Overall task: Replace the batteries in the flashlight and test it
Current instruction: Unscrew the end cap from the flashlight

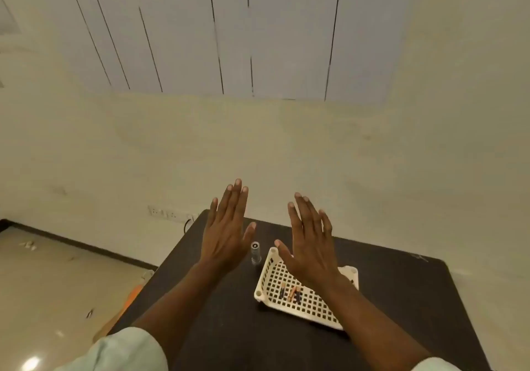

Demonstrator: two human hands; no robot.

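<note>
My left hand (226, 233) and right hand (311, 244) hover flat above the black table (401, 299), fingers straight and spread, holding nothing. The one flashlight (255, 253) stands upright between them, long axis vertical, one end facing up at me. At five o'clock from it, the white perforated tray (304, 302) holds what look like three batteries (291, 293), too small to count surely, and my right wrist hides the tray's far corner.

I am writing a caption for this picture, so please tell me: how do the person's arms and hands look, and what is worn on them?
Both forearms are bare. The left hand and the right hand wear no gloves, and no rings, watch or bracelet can be seen. Each arm has a pale, light greenish sleeve pushed up near the elbow: the left sleeve shows clearly, the right sleeve only at the picture's bottom edge.
</note>
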